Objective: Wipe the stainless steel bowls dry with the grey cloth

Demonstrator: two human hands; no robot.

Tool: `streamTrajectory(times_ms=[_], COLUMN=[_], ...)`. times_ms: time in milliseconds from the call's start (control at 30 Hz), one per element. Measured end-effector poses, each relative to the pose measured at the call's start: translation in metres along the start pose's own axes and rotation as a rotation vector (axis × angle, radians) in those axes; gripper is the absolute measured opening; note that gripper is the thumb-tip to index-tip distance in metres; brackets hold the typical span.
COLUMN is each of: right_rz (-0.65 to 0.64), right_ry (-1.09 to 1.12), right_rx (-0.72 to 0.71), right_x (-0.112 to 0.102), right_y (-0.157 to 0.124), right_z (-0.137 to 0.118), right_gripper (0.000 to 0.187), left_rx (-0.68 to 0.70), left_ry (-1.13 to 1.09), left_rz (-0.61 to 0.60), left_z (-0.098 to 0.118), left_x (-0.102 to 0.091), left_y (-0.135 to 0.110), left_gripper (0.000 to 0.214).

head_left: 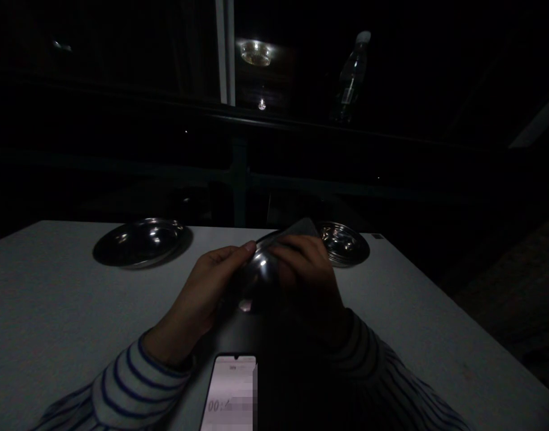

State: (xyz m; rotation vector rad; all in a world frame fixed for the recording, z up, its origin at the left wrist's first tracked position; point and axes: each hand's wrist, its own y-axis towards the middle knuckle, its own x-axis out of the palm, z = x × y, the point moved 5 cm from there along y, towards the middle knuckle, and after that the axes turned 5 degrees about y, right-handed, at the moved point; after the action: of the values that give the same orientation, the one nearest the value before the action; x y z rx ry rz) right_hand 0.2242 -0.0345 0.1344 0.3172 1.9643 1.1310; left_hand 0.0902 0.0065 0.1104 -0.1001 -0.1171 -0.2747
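Note:
A shiny metal bowl [256,275] is tilted up in front of me, over the middle of the white table. My left hand [215,272] grips its left side, with the thumb on the rim. On the right, my right hand [308,263] is closed with bent fingers against the bowl's rim. A thin greyish sheet [306,226] sticks out above those fingers; whether it is cloth or plastic is too dark to tell. The bowl's lower side and the right palm are lost in shadow.
On the white table [67,311] a wide metal bowl [142,242] stands back left, and several stacked metal bowls [343,242] stand back right. A lit phone [229,389] showing a timer lies nearest me. Beyond the table is a plastic bottle [352,78].

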Motion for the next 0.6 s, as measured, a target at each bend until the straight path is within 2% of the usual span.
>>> streamTrajectory(times_ms=[67, 100, 233, 300, 367, 433, 500, 600], right_rz=[-0.081, -0.099, 0.015, 0.052, 0.046, 0.003, -0.081, -0.147], right_ry=[-0.034, -0.034, 0.037, 0.073, 0.069, 0.026, -0.027, -0.039], right_rx=[-0.129, -0.148, 0.031, 0.089, 0.081, 0.024, -0.06, -0.116], right_x=[0.004, 0.004, -0.007, -0.013, -0.015, -0.014, -0.008, -0.001], right_y=[-0.003, -0.003, 0.003, 0.006, 0.009, 0.008, 0.006, 0.002], right_z=[-0.016, -0.018, 0.008, 0.021, 0.022, 0.012, -0.002, -0.006], right_gripper=[0.023, 0.023, 0.025, 0.026, 0.026, 0.024, 0.023, 0.023], left_rx=[0.008, 0.008, -0.006, -0.021, -0.04, -0.042, -0.025, 0.0], left_ry=[0.013, 0.019, -0.01, -0.04, -0.052, -0.043, -0.028, -0.014], left_rz=[-0.043, -0.055, -0.066, -0.135, -0.231, -0.289, -0.282, -0.176], left_z=[-0.001, -0.002, -0.001, 0.001, 0.002, 0.002, 0.001, -0.001], left_x=[0.002, 0.002, -0.001, 0.0, 0.003, 0.005, 0.005, 0.001], left_y=[0.0, 0.0, 0.001, 0.001, 0.0, 0.0, 0.0, 0.002], left_gripper=[0.027, 0.028, 0.025, 0.021, 0.016, 0.015, 0.016, 0.017])
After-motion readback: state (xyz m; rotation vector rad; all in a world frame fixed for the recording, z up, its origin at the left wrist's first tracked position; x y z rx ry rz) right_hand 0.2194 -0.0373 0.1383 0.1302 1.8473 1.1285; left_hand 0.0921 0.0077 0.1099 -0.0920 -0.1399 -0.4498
